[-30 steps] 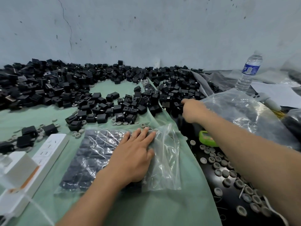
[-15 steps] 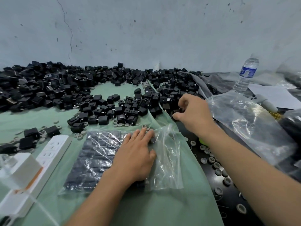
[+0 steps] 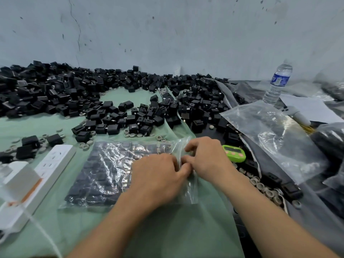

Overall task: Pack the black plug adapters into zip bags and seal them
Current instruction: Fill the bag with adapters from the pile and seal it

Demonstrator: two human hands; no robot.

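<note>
Zip bag with black adapters lies flat on the green cloth — left hand and right hand both pinch its clear right end.

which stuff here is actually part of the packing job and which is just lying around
Job: zip bag of adapters, with the left hand and right hand at its mouth; loose adapters; probably the empty bags.
Lying about: bottle, timer, power strip, grey rings, paper.
</note>
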